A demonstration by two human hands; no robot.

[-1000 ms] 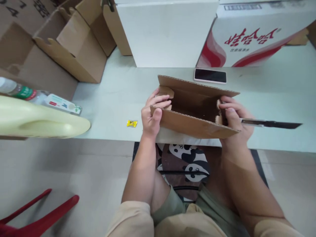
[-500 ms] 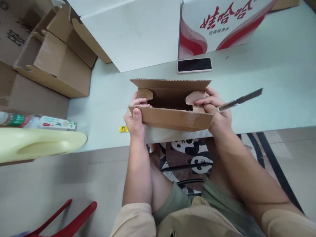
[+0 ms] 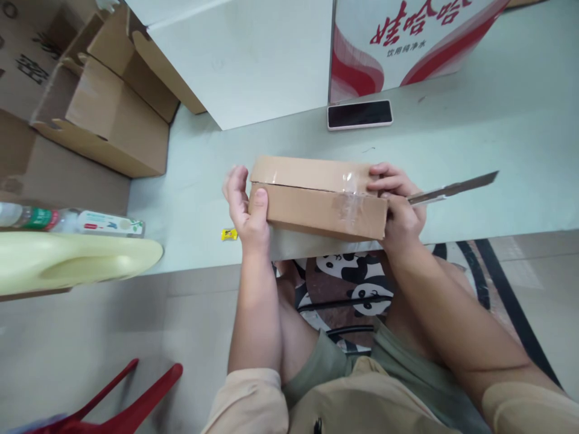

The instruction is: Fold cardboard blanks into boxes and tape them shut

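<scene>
A small brown cardboard box point(image 3: 316, 208) is between my hands at the table's front edge. Its two top flaps lie folded down, meeting in a narrow slit, with torn clear tape near the right end. My left hand point(image 3: 248, 208) grips the left end, thumb pressed on the near side, fingers curled beyond the corner. At the right end, my right hand point(image 3: 400, 202) lays its fingertips on the top flap. That same hand holds a utility knife point(image 3: 452, 188), its long blade pointing right, away from the box. The inside of the box is hidden.
Behind the box lies a phone point(image 3: 360, 114), in front of a white carton with red print point(image 3: 362, 66). A yellow-wrapped candy point(image 3: 229, 234) is left of my wrist. Open cardboard boxes point(image 3: 113, 120), a bottle point(image 3: 40, 218) and a pale yellow chair back point(image 3: 81, 259) stand left.
The box's top flaps have gone from standing open to folded down, covering the inside. My left fingers have come out of the opening. The knife remains in my right hand.
</scene>
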